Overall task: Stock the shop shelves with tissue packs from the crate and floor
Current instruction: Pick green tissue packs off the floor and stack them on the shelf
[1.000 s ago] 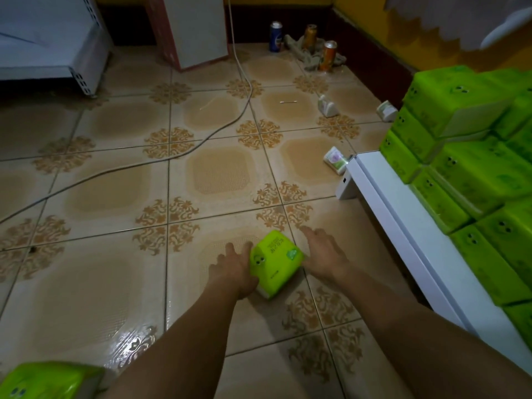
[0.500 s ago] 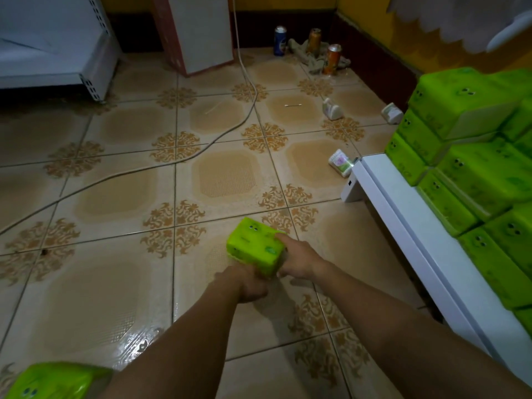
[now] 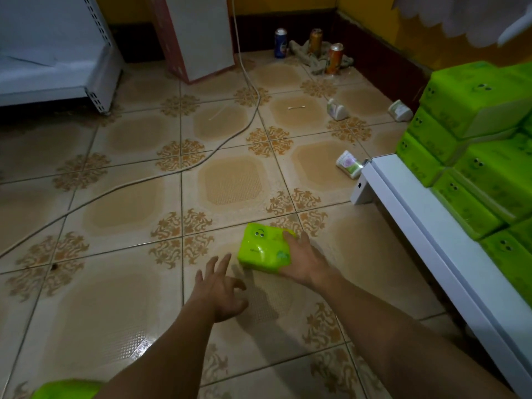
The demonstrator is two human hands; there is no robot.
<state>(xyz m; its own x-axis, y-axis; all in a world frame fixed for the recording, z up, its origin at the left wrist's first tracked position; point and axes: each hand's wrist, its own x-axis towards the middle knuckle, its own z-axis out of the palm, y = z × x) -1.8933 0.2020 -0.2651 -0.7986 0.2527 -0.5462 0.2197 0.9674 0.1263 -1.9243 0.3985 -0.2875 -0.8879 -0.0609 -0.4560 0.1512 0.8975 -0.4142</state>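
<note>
One green tissue pack (image 3: 266, 248) gripped by the right hand (image 3: 305, 262) above the tiled floor (image 3: 115, 214), left hand (image 3: 220, 292) empty, fingers spread, stacked packs (image 3: 472, 156) on the white shelf (image 3: 426, 234)

A second ago both hands pressed the green tissue pack (image 3: 266, 248) against the floor tiles; now only the right hand (image 3: 305, 262) grips it, lifted and tilted. The left hand (image 3: 220, 292) has let go and hangs beside it with fingers spread.
</note>
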